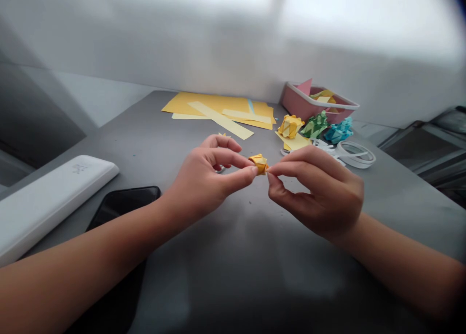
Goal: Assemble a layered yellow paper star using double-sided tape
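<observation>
Flat yellow sheets (178,103) lie on a smooth grey tabletop (138,135). Above it, the left hand (206,176) clamps a small, rounded, crisply creased yellow paper piece (260,163) between thumb and forefinger; the right hand (324,193) pinches its jagged end.

This looks like a paper-craft spot, though whether in a home or elsewhere cannot be told: a grey worktop (122,135) before a pale wall (218,52) carries yellow sheets (175,104), folded-paper shapes (290,126), white tape (358,164) and a pink basket (297,101) holding coloured paper (305,88).
</observation>
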`<state>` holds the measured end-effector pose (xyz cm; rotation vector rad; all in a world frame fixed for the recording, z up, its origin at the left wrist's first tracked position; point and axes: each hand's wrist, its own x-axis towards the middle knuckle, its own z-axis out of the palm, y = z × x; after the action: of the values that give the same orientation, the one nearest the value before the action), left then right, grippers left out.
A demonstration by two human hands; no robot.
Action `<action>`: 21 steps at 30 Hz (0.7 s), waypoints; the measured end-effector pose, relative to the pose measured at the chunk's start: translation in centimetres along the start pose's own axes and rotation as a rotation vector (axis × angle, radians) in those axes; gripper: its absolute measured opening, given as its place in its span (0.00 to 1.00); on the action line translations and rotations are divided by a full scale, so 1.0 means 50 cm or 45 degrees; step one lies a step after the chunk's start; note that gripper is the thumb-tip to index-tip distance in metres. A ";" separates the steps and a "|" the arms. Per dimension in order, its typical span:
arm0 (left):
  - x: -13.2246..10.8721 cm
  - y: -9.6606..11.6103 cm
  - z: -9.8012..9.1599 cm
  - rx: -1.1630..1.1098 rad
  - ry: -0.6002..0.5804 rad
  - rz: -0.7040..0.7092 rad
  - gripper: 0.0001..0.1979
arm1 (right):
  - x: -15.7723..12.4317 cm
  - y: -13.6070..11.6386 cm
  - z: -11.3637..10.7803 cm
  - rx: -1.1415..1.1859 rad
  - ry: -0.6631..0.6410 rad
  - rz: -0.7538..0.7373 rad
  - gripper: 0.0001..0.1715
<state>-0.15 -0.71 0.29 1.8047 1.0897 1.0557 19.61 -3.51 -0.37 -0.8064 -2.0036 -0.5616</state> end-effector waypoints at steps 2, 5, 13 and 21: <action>-0.001 0.002 0.000 0.007 -0.009 0.008 0.06 | 0.000 0.000 0.000 -0.008 -0.005 -0.019 0.07; -0.002 0.006 0.000 0.019 -0.028 0.008 0.06 | 0.000 0.000 0.001 -0.008 -0.002 -0.038 0.07; 0.001 0.007 0.003 -0.066 -0.088 -0.092 0.07 | 0.000 -0.003 0.003 0.047 0.007 0.021 0.09; -0.001 0.009 0.003 0.000 -0.105 -0.056 0.09 | 0.002 -0.007 0.003 0.170 -0.017 0.120 0.09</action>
<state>0.12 -0.93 0.60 1.7999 1.0742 0.9471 19.23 -3.65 -0.39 -0.8199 -1.9807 -0.3654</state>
